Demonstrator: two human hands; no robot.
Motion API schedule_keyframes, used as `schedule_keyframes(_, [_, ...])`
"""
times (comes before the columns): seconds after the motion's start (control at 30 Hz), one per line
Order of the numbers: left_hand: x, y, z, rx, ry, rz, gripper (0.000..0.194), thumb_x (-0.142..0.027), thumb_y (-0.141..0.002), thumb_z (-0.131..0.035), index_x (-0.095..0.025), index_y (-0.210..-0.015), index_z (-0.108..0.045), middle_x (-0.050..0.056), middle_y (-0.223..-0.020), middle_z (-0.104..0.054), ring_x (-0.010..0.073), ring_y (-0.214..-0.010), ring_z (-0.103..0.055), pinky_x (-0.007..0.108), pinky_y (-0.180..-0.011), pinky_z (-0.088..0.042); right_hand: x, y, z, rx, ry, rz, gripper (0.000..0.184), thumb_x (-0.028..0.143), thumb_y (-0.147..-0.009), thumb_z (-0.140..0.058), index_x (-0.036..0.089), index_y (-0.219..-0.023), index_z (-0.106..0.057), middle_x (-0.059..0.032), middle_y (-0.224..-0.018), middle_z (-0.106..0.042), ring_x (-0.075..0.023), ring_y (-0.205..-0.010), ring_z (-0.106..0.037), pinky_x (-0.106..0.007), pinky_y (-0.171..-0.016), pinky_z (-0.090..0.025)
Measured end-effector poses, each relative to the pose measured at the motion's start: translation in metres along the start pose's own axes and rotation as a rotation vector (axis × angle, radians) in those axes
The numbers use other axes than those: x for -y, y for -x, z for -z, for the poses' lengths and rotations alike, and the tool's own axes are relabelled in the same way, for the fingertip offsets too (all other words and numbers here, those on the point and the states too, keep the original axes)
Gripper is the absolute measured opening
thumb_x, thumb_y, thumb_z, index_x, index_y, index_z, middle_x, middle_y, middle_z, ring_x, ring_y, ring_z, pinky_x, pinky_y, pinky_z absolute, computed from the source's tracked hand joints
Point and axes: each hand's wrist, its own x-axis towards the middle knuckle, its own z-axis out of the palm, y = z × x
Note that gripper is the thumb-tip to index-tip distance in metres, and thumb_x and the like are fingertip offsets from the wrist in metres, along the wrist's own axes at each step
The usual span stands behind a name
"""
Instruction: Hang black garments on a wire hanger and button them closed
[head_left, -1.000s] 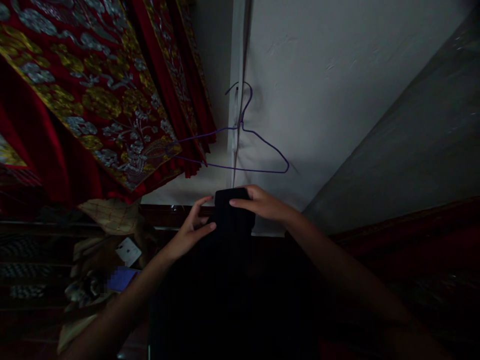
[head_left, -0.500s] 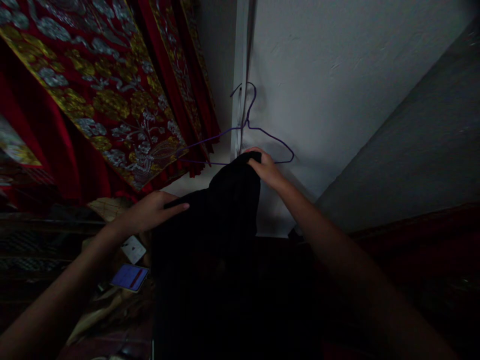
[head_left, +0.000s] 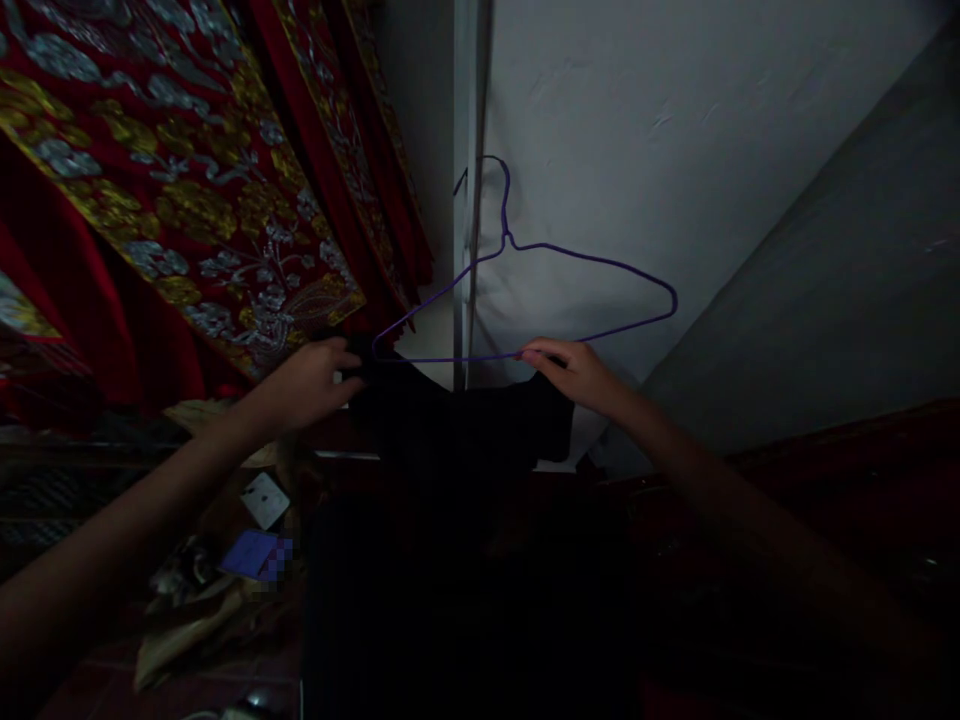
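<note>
Indoors, the right hand (head_left: 574, 372) is pinching the hanger (head_left: 508, 238) by its bottom bar; the half-curled left hand (head_left: 311, 385) is touching black cloth (head_left: 465, 430) beneath, its grip unclear; steadying the hanger while easing the cloth is probably working best

Red embroidered cloth (head_left: 214, 200), white phone (head_left: 265, 500) near lit screen (head_left: 246, 555), pale wall (head_left: 637, 130)

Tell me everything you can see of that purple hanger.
The purple hanger is thin and looks like coated wire, with a curved hook, sloping shoulders and a lower bar. It tilts, its right end higher. A pale upright strip hides part of the hook. The right hand pinches the lower bar; the hanger's left end overlaps black cloth, but whether they touch is unclear.
</note>
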Motion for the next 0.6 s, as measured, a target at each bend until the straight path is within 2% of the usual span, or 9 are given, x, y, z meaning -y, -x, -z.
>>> schedule_keyframes(0.1, [-0.027,-0.037,0.007,-0.088,0.194,-0.09,0.019,-0.034,-0.08,-0.063,-0.02,-0.068,-0.069,0.004,-0.074,-0.059,0.0199,-0.069,-0.058,0.031,-0.067,-0.045,0.019,0.006,0.004,0.071,-0.013,-0.031,0.025,0.04,-0.094,-0.058,0.022,-0.095,-0.074,-0.0034,-0.09,-0.074,-0.0197,-0.084,-0.066,-0.032,-0.078,-0.049])
schedule_keyframes(0.17, [-0.043,-0.061,0.006,-0.159,0.424,-0.113,0.013,-0.03,-0.079,-0.065,-0.02,-0.083,-0.072,0.005,-0.085,-0.066,0.0209,-0.079,-0.063,0.03,-0.073,-0.05,0.028,0.012,0.004,0.098,-0.032,-0.073,0.028,0.041,-0.089,-0.066,0.022,-0.11,-0.071,-0.001,-0.083,-0.071,-0.0173,-0.074,-0.063,-0.03,-0.07,-0.048])
schedule_keyframes(0.23, [-0.053,-0.078,0.003,-0.227,0.574,-0.142,0.026,-0.024,-0.077,-0.069,-0.02,-0.102,-0.073,0.006,-0.102,-0.07,0.0222,-0.092,-0.066,0.031,-0.082,-0.053,0.034,0.021,0.004,0.127,-0.029,-0.113,0.058,0.041,-0.078,-0.079,0.022,-0.13,-0.061,0.0055,-0.067,-0.061,-0.014,-0.059,-0.054,-0.026,-0.06,-0.043])
schedule_keyframes(0.3, [-0.055,-0.088,0.0,-0.223,0.593,-0.189,0.034,-0.023,-0.077,-0.07,-0.02,-0.111,-0.072,0.008,-0.113,-0.072,0.0246,-0.104,-0.067,0.035,-0.094,-0.052,0.036,0.031,0.009,0.174,-0.022,-0.114,0.095,0.04,-0.066,-0.089,0.021,-0.148,-0.045,0.0104,-0.061,-0.052,-0.0128,-0.053,-0.048,-0.025,-0.054,-0.039])
schedule_keyframes(0.4, [-0.045,-0.09,0.0,-0.163,0.528,-0.196,0.03,-0.03,-0.084,-0.065,-0.019,-0.11,-0.075,0.009,-0.115,-0.075,0.0286,-0.111,-0.067,0.041,-0.105,-0.048,0.034,0.047,0.02,0.21,0.044,-0.039,0.123,0.035,-0.058,-0.094,0.025,-0.16,-0.026,0.0041,-0.078,-0.061,-0.0171,-0.067,-0.059,-0.028,-0.061,-0.047])
schedule_keyframes(0.43, [-0.04,-0.088,0.002,-0.156,0.506,-0.172,0.03,-0.033,-0.086,-0.064,-0.019,-0.11,-0.076,0.008,-0.115,-0.076,0.0294,-0.112,-0.067,0.042,-0.106,-0.047,0.031,0.053,0.024,0.214,0.089,-0.009,0.119,0.032,-0.061,-0.092,0.027,-0.16,-0.026,-0.0009,-0.091,-0.066,-0.02,-0.077,-0.063,-0.031,-0.068,-0.052])
schedule_keyframes(0.5, [-0.029,-0.084,0.007,-0.148,0.447,-0.116,0.033,-0.036,-0.088,-0.062,-0.018,-0.112,-0.075,0.008,-0.117,-0.075,0.0298,-0.112,-0.067,0.043,-0.108,-0.046,0.024,0.062,0.031,0.21,0.172,0.057,0.089,0.023,-0.074,-0.081,0.031,-0.153,-0.041,-0.0078,-0.115,-0.067,-0.025,-0.099,-0.066,-0.039,-0.084,-0.055])
schedule_keyframes(0.53, [-0.024,-0.083,0.009,-0.144,0.412,-0.101,0.034,-0.037,-0.09,-0.061,-0.018,-0.113,-0.074,0.008,-0.117,-0.075,0.0295,-0.112,-0.066,0.043,-0.108,-0.046,0.019,0.065,0.034,0.196,0.195,0.089,0.069,0.019,-0.079,-0.072,0.031,-0.144,-0.052,-0.0082,-0.119,-0.067,-0.0258,-0.105,-0.066,-0.041,-0.088,-0.054])
schedule_keyframes(0.6, [-0.016,-0.081,0.013,-0.134,0.351,-0.115,0.034,-0.037,-0.092,-0.058,-0.017,-0.114,-0.073,0.008,-0.117,-0.074,0.0284,-0.111,-0.066,0.042,-0.107,-0.046,0.011,0.069,0.04,0.111,0.228,0.13,0.038,0.013,-0.085,-0.058,0.028,-0.118,-0.068,-0.0066,-0.108,-0.071,-0.0246,-0.099,-0.068,-0.041,-0.086,-0.055])
